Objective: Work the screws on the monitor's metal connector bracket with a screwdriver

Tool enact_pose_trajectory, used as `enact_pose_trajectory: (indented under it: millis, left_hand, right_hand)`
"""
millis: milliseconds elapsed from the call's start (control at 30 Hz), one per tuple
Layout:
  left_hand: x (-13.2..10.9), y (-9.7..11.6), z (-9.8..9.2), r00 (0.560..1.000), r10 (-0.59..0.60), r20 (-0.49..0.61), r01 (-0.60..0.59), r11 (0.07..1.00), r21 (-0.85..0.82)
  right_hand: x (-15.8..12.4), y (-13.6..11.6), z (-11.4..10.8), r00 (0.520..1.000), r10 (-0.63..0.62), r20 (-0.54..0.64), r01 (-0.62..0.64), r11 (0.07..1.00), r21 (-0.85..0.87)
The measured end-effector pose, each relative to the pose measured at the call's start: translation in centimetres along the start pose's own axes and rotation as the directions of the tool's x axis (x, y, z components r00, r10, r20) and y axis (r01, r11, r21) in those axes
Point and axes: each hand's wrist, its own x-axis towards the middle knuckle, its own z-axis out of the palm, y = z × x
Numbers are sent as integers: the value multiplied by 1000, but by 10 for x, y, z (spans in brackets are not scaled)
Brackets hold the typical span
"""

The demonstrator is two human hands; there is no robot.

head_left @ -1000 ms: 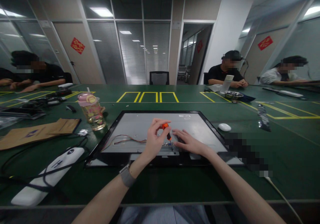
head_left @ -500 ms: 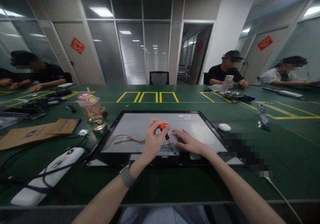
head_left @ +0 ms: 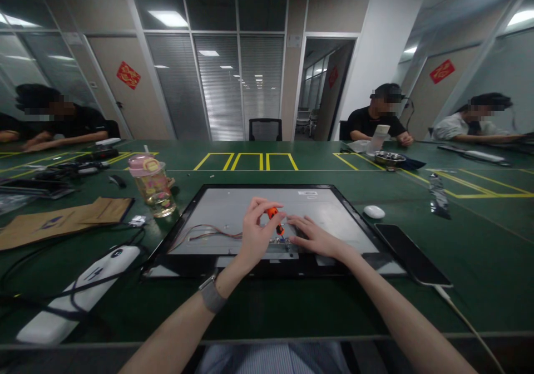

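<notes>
A flat display panel (head_left: 342, 210) with a black frame and a grey metal back lies in front of me. My left hand (head_left: 256, 229) grips a small orange and black screwdriver (head_left: 273, 213) by its handle. The screwdriver stands tilted, its tip down at a small circuit board (head_left: 281, 241) near the panel's lower middle. My right hand (head_left: 315, 237) rests flat on the panel just right of the board, fingers stretched out and holding nothing. Thin coloured wires (head_left: 212, 229) run left across the panel from under my left hand.
Left of the panel are a drink bottle (head_left: 152, 187), a brown paper bag (head_left: 70, 221) and a white power strip (head_left: 83, 293) with black cables. To the right lie a white case (head_left: 374, 212) and a phone (head_left: 413, 254) on a cable. Several people sit across the green table (head_left: 250, 313).
The screwdriver's handle has turned slightly between my left fingers. Both hands otherwise keep their places.
</notes>
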Motion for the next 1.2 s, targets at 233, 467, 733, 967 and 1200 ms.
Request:
enact_pose_trajectory:
  millis: [233, 467, 733, 967, 1200]
  left_hand:
    - [0, 4, 1, 1000, -13, 2, 13, 1000, 5]
    - [0, 5, -2, 988, -74, 135, 92, 987, -130]
    - [1, 3, 0, 998, -52, 41, 53, 998, -17]
    - [0, 1, -1, 989, -99, 108, 112, 986, -120]
    - [1, 3, 0, 998, -40, 49, 42, 998, -36]
  right_hand:
    - [0, 2, 0, 1000, 5, 0, -5, 1000, 1]
    - [0, 3, 2, 1000, 3, 4, -3, 1000, -20]
    - [1, 2, 2, 1000, -2, -4, 2, 1000, -19]
    - [1, 2, 1, 1000, 11, 0, -11, 1000, -21]
    - [0, 2, 1, 1000, 0, -4, 0, 1000, -20]
